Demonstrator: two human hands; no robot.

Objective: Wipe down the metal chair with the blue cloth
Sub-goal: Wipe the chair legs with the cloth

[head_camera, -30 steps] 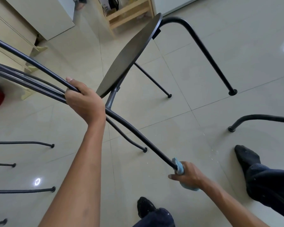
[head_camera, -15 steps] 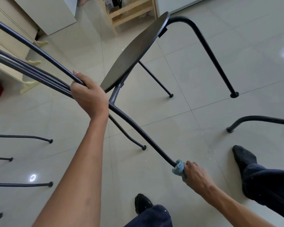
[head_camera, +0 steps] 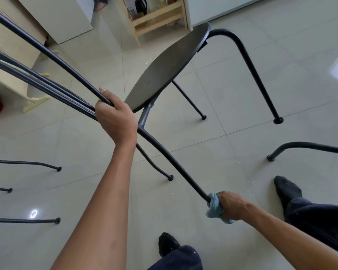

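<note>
Tilting across the middle of the frame, the metal chair point(head_camera: 164, 67) is a dark, matte piece with a smooth oval seat seen almost edge-on and thin round tubes for its frame and legs. The left hand point(head_camera: 116, 115) is closed around the bundle of slim back rods at centre left, fingers wrapped over the top tube, thumb pointing toward the upper left. From that grip one straight tubular leg point(head_camera: 174, 162) runs down toward the lower right, where the right hand point(head_camera: 230, 206) is clenched around its end through the blue cloth point(head_camera: 215, 208). The cloth is pale blue, soft and nubbly, bunched into a wad that wraps the tube and spills out below the fist. Two other legs reach the floor point(head_camera: 242, 90) in the right half of the frame, each ending in a small round foot; a fourth, gently curved, lands near the centre. The floor is large glossy pale tiles with thin grout lines and bright reflections. Black legs of other chairs point(head_camera: 27, 163) lie along the left edge and at mid right. A pale wooden shelf point(head_camera: 158, 16) stands at top centre. Two dark-socked feet and dark trouser legs show along the bottom and lower right.
</note>
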